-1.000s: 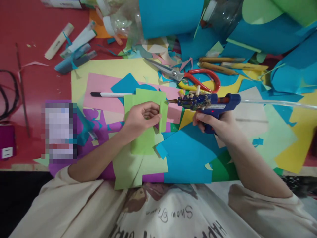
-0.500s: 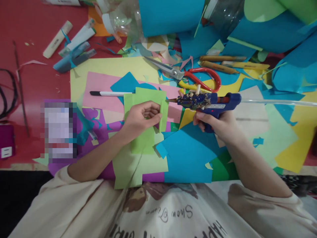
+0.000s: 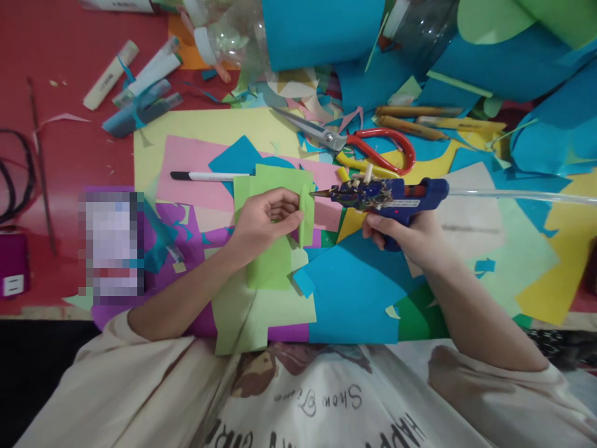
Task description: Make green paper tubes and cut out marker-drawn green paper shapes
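Note:
In the middle of the head view, my left hand (image 3: 270, 221) is closed on a narrow rolled strip of green paper (image 3: 303, 214), held upright between thumb and curled fingers. Beneath that hand lie light green paper sheets (image 3: 275, 270). My right hand (image 3: 403, 233) wraps round the handle of a blue hot glue gun (image 3: 394, 196), its barrel crusted with dried bits. The gun's metal nozzle points left, close beside the rolled strip; whether it touches the paper I cannot tell. A clear glue stick (image 3: 517, 195) runs out of the gun's back end to the right.
Red-handled scissors (image 3: 329, 137) lie open behind the gun. A white marker with a black cap (image 3: 205, 177) rests left of my left hand. Capped markers (image 3: 144, 81), clear plastic bottles (image 3: 233, 43) and blue paper (image 3: 321, 31) lie farther back. A phone (image 3: 114, 246) sits at left.
The glue gun in my right hand has shifted slightly left, its nozzle closer to the rolled green strip. My left hand keeps nearly the same place and grip.

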Action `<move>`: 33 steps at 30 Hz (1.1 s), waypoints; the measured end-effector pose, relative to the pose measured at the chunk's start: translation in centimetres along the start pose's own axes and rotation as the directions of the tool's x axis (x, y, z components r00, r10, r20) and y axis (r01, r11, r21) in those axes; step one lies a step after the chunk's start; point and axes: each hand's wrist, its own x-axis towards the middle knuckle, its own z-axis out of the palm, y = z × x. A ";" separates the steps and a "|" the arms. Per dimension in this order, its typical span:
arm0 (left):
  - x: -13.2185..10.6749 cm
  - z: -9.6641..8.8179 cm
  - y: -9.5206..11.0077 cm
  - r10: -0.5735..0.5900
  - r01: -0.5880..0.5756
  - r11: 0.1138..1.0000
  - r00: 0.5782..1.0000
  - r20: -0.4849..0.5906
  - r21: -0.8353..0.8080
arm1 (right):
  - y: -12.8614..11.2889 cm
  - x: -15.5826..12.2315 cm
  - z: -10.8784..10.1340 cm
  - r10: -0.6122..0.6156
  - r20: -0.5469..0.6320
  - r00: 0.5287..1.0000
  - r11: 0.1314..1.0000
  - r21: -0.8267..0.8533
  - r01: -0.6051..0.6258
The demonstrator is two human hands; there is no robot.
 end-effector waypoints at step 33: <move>0.7 -0.6 0.2 0.165 -0.163 0.986 0.975 -0.152 0.025 | -0.6 -0.5 0.3 0.052 0.065 0.997 0.997 -0.060 -0.048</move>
